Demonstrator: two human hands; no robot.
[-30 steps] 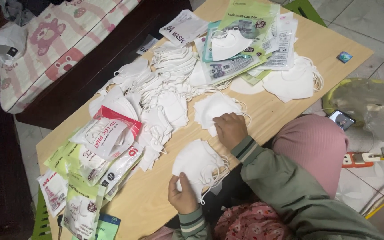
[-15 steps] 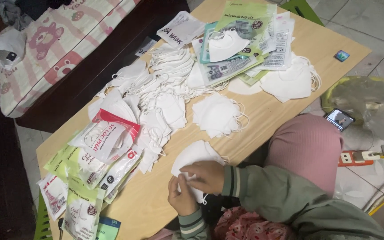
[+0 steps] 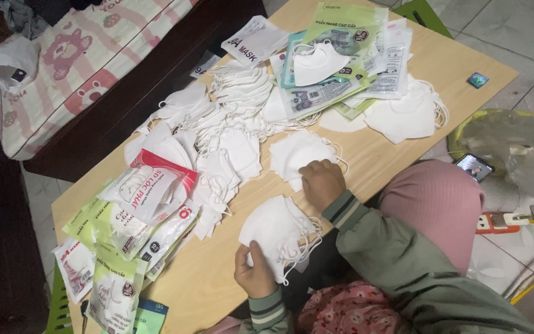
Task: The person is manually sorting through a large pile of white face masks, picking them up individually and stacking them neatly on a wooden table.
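With our left hand (image 3: 253, 272) gripping the stack of white masks (image 3: 276, 232) at the table's (image 3: 403, 154) 6 o'clock edge, we press our right hand's (image 3: 322, 182) fingertips squarely on the loose mask pile (image 3: 298, 154) at 1 o'clock, lifting one only.

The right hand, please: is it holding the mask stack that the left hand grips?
No, the right hand rests on a separate mask pile; only the left hand grips the stack.
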